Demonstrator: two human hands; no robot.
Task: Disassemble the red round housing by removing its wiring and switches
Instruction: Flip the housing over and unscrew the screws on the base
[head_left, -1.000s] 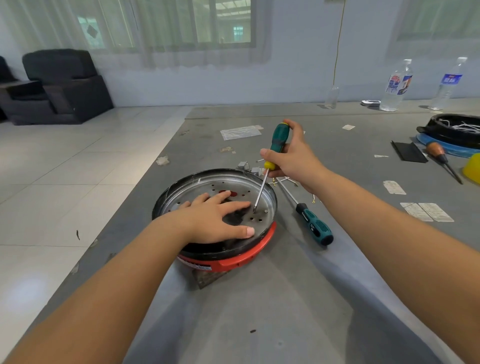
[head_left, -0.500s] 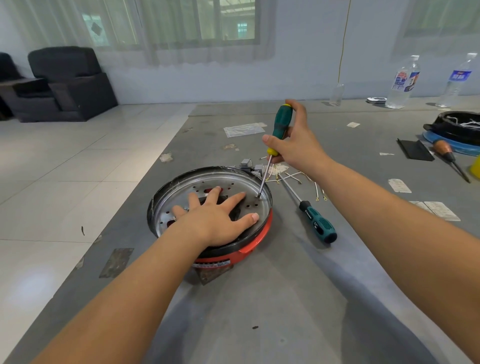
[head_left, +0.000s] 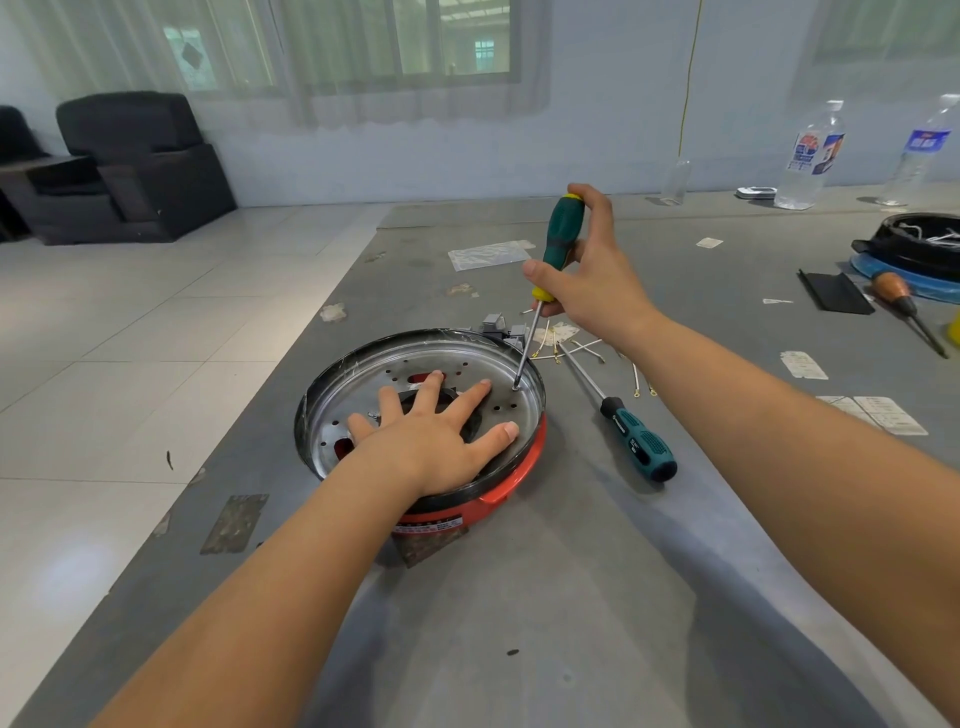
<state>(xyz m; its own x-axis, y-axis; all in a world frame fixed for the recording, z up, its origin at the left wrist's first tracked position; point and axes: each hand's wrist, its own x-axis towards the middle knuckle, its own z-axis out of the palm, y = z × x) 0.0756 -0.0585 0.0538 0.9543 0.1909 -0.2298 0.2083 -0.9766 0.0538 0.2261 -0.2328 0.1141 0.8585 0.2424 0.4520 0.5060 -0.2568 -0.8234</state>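
Observation:
The red round housing (head_left: 511, 480) lies on the grey table with a perforated metal plate (head_left: 363, 395) in its black rim. My left hand (head_left: 431, 431) presses flat on the plate, fingers spread. My right hand (head_left: 592, 283) grips a green-and-yellow screwdriver (head_left: 558, 244) nearly upright, its tip set on a screw at the plate's far right edge. Loose white wires (head_left: 582, 351) with ring terminals and small grey switches (head_left: 501, 327) lie on the table just behind the housing.
A second green screwdriver (head_left: 636, 441) lies right of the housing. Far right are a black-and-blue housing (head_left: 914, 249), an orange-handled tool (head_left: 898, 296), a black strip (head_left: 834, 291) and two water bottles (head_left: 813, 156). Paper scraps dot the table (head_left: 571, 597); its left edge meets tiled floor.
The screwdriver tip has moved from the plate's middle holes to a screw at its far right edge, and my right hand has risen. My left hand has stayed pressed on the plate.

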